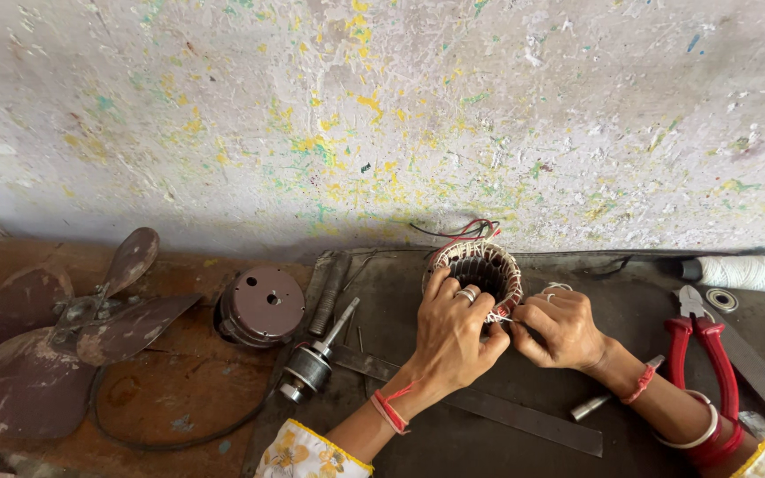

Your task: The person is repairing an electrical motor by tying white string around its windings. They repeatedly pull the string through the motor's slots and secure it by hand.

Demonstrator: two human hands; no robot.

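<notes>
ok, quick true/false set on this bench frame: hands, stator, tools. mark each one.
1. Both hands are on the wound stator. True: the left hand grips its near rim and the right hand works at its side.
2. The red-handled pliers are in the right hand. False: they lie on the bench, right of that hand.
3. The fan blade assembly lies at the far left. True.
4. The spool of white thread stands upright by the fan. False: it lies on its side at the far right.
5. The rotor with shaft sits inside the stator. False: it lies on the bench to its left.
</notes>
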